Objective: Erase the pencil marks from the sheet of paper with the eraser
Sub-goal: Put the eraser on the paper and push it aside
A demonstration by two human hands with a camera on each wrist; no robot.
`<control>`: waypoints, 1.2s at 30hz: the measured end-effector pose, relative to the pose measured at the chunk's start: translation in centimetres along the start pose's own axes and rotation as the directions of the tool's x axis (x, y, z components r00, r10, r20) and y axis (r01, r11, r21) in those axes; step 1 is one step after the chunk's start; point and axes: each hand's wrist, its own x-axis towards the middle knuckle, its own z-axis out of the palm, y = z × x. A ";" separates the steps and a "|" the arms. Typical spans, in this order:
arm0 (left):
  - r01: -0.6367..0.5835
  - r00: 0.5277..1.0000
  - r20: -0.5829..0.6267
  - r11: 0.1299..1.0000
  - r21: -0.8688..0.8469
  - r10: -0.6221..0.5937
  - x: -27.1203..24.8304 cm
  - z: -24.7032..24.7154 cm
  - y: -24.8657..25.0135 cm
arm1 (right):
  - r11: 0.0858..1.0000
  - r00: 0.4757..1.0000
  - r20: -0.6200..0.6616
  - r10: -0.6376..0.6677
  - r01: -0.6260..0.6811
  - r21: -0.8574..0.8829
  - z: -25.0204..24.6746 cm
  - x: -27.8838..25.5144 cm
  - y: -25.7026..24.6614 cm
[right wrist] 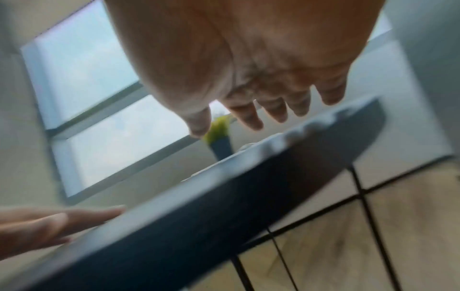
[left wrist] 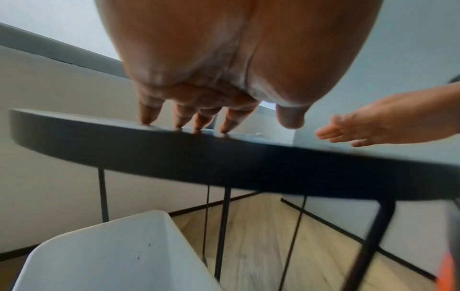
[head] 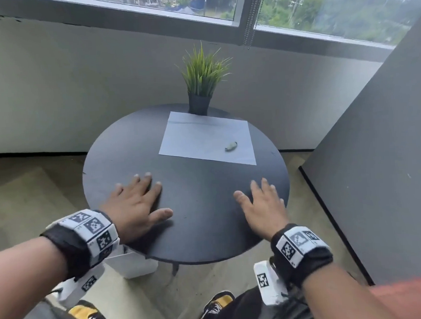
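Both hands are seen low in the head view, neither holding anything. The left hand (head: 136,202) is laid flat, fingers spread, and in the left wrist view its fingertips (left wrist: 147,122) are shown touching the near part of the round dark desk (head: 196,233). The right hand (head: 263,205) is held open with fingers extended over the near right edge; in the blurred right wrist view it appears to be lifted just clear of the surface.

The sheet of paper (head: 203,137) is found at the middle of the frame, on the far half of the desk, well apart from both hands. The eraser (head: 231,146), a small pale lump, is lying on the paper's lower right part. A potted plant (head: 202,86) is standing at the sheet's far edge.

The step in hand is judged to be the reach for the eraser. It would best be pinched by the right hand, which is nearer, while the paper is pinned flat by the left so that it is not dragged or creased under rubbing.

The pencil marks cannot be made out; only a faint line near the sheet's top edge is visible. The eraser's exact shape is too small to tell.
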 end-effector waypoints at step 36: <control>0.441 0.891 0.308 0.795 -0.416 -0.334 1.9 12.0 -11.2 | 0.916 0.922 -0.042 -0.385 0.387 0.103 5.4 -8.4 -8.3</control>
